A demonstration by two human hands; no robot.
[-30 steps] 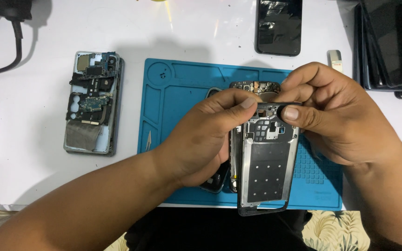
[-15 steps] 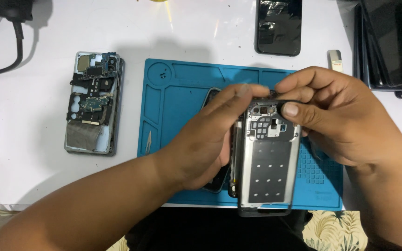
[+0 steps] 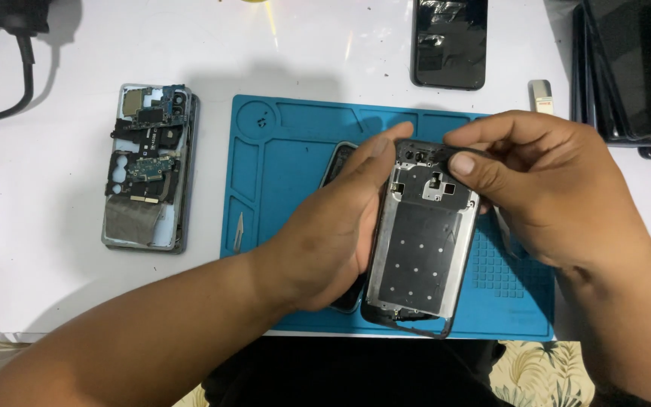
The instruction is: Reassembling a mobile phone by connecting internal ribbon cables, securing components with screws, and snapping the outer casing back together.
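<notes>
Over a blue repair mat (image 3: 280,173), both hands hold a silver-grey phone middle frame (image 3: 420,249). My left hand (image 3: 333,226) grips its left edge, fingers curled to the top corner. My right hand (image 3: 544,188) pinches the frame's upper right corner with thumb and forefinger. The frame's metal plate faces up, with cut-outs near the top. A dark phone body (image 3: 338,162) lies on the mat under my left hand, mostly hidden.
An opened phone with bare circuit boards (image 3: 147,166) lies left of the mat. A black phone (image 3: 450,41) lies at the back, dark devices (image 3: 634,68) are stacked at the right. A small pointed tool (image 3: 239,231) rests on the mat's left part. Black cable (image 3: 1,60) at top left.
The frame has tilted so its flat plate faces the camera more squarely. My right thumb and forefinger shifted along its top edge; my left hand stays on the left side.
</notes>
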